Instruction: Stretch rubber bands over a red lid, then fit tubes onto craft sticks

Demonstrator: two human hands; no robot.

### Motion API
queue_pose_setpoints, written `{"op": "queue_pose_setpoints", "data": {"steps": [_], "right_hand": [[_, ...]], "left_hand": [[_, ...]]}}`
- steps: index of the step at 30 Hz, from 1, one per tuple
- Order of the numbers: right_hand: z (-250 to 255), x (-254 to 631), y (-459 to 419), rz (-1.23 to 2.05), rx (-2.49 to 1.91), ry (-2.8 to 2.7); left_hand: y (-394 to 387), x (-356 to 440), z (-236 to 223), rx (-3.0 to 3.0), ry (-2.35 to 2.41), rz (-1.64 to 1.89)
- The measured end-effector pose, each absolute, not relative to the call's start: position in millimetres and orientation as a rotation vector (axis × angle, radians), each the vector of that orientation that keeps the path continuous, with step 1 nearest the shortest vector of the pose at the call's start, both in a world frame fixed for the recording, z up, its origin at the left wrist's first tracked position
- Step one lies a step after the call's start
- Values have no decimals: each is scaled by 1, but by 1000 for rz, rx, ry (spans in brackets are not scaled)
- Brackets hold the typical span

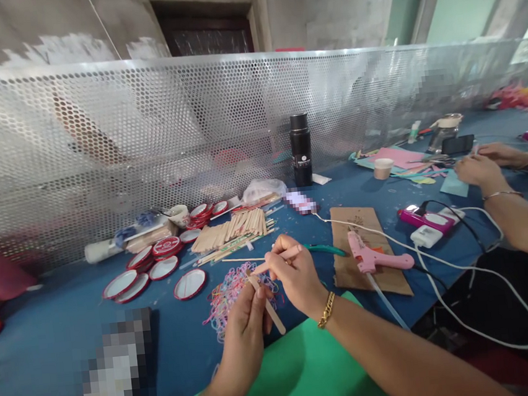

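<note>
My left hand [245,317] is closed around a flat wooden craft stick [274,316], which slants down to the right below the fingers. My right hand [298,275] pinches a second craft stick [260,268]. The tip of that one meets the upper end of the left stick, or lies very near it; I cannot tell which. Beneath and behind both hands spreads a heap of small coloured rubber bands [222,298]. A green sheet [303,368] lies under my forearms at the near table edge.
Behind the hands are a pile of craft sticks [230,231] and several red-rimmed lids [191,284]. On the right, a pink glue gun [375,259] rests on cardboard [338,220], with a white cable [467,328] nearby. A black bottle [301,151] stands by the perforated screen. Another person's hands [476,171] work at far right.
</note>
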State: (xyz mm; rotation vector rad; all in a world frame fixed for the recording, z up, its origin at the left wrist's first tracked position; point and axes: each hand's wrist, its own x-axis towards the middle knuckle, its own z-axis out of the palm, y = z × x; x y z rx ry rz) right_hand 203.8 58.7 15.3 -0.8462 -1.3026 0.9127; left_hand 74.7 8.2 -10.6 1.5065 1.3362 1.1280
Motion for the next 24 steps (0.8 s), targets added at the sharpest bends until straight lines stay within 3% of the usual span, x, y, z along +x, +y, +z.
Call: {"op": "queue_pose_setpoints", "data": {"steps": [24], "right_hand": [[17, 206, 61, 857, -891, -1304]], "left_hand": [[7, 75, -7, 1505, 1358, 1154]]}}
